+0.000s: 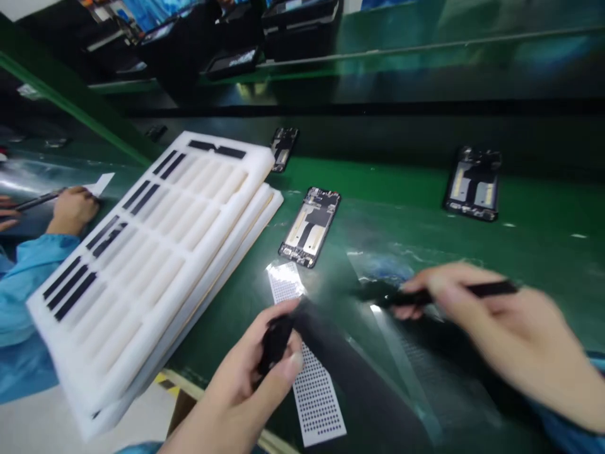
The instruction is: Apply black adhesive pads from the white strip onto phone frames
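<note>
My left hand [255,372] is closed round a small black part [276,340], low in the middle of the view, over a white sheet of small black dots [317,403]. On the right, my right hand [482,321] grips a slim black tool [491,289] that points left; its tip is blurred. Beneath the right hand lies a clear plastic sheet [406,372]. Just beyond the dotted sheet sits an opened phone body [311,227] with its inner parts showing.
White foam trays [155,252] with black strips are stacked at left. Two more phone bodies [472,184] [284,149] lie farther back on the green table [378,227]. Another person's hand [73,208] is at far left. Black boxes [300,31] stand on the shelf.
</note>
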